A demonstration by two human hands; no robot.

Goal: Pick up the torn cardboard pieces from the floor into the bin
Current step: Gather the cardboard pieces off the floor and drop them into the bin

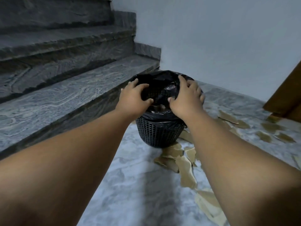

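Standing upright mid-frame, the black mesh plastic bin (158, 134) has left hand (132, 97) and right hand (185, 99) grips curled round its black liner (161, 85); contents unclear.

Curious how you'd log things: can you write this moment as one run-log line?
left hand: grips black plastic bin liner | right hand: grips liner | black mesh plastic bin: upright | torn brown cardboard pieces: on floor

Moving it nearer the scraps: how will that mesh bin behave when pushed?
Probably light: the bin is open mesh. It narrows downward, so a high push might tip it. The smooth floor should let it slide.
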